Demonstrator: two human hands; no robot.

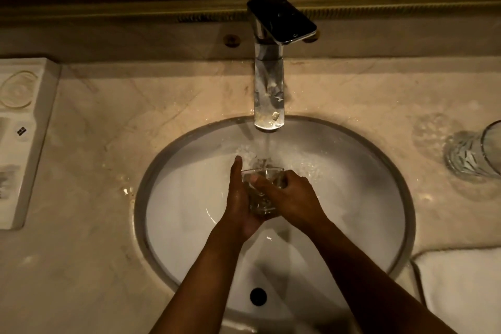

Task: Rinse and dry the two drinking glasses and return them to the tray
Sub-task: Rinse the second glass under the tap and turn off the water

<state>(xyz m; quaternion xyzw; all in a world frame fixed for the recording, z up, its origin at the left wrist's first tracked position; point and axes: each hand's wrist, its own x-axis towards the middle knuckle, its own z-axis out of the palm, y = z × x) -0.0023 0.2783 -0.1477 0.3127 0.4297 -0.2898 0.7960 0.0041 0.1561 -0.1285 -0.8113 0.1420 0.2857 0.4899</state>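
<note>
I took the sink basin as my landmark. Nearest me, beside its near right rim, lay a folded white towel, which I judged was what the drying would be done with.

Over the middle of the basin, both of my hands held the glass under the running water. My left hand cupped its left side and base, fingers lying fairly straight along the wall with the thumb up by the rim. My right hand curled round its right side, the thumb reaching over the front of the glass. The glass sat mouth-up, tipped slightly away from me, taking the stream.

I judged it stiff, brittle and fairly heavy for its size, with a thick base. Wet, it would be slippery, and the hard porcelain below would not forgive a drop. The best hold seemed to be round the lower wall with one palm under the base, not on the thin rim.

Beyond the hands, at the far rim of the basin, stood the chrome faucet, pouring.

On the counter to the right of the basin stood the second glass, cut-patterned and upright, well apart from my hands. Left of the basin sat a white tray; I took it for the return spot.
</note>
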